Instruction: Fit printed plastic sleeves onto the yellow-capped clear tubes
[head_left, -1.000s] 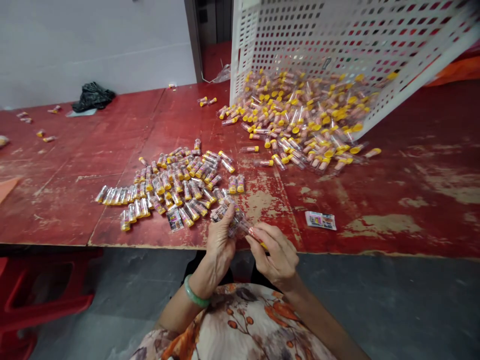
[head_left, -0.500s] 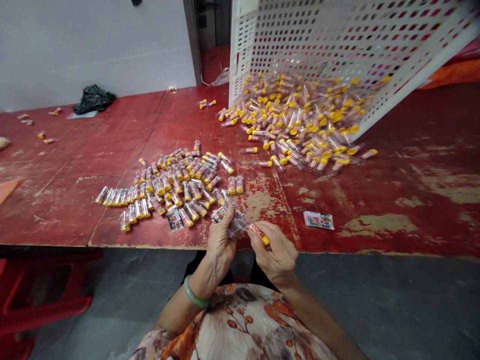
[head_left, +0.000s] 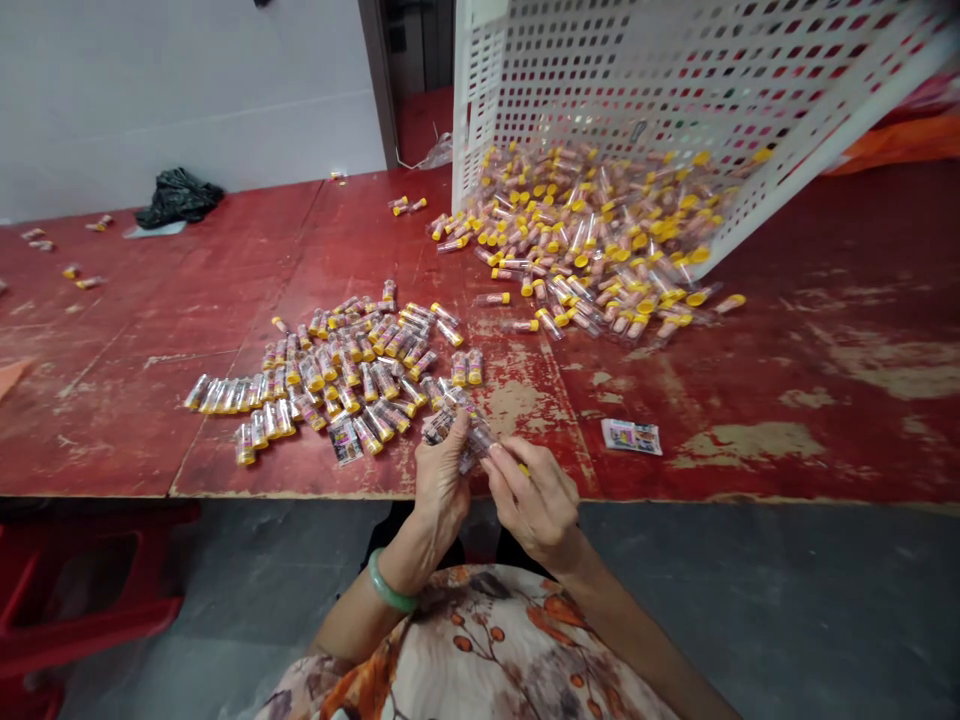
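At the table's front edge my left hand (head_left: 441, 480) is closed around a bunch of small printed slips (head_left: 442, 428), thumb on top. Clear plastic tubes (head_left: 478, 437) seem to be among them; the fingers hide how many. My right hand (head_left: 538, 500) meets it from the right, fingertips pinched on a yellow-capped tube (head_left: 524, 469). Only a bit of its yellow end shows between the fingers. Beyond my left hand lies a pile of yellow-capped tubes with printed slips inside (head_left: 345, 365). One loose printed slip (head_left: 346, 441) rests at that pile's near side.
A white perforated crate (head_left: 463, 120) lies tipped at the back right, with many yellow-capped tubes (head_left: 592, 230) spilling onto the red table (head_left: 247, 240). A small stack of printed slips (head_left: 631, 436) is at right. A black plastic bag (head_left: 180, 196) and stray tubes lie far left.
My right hand has shifted slightly left toward my left hand, and its fingers now cover most of the tube that showed before. My left hand keeps its grip.
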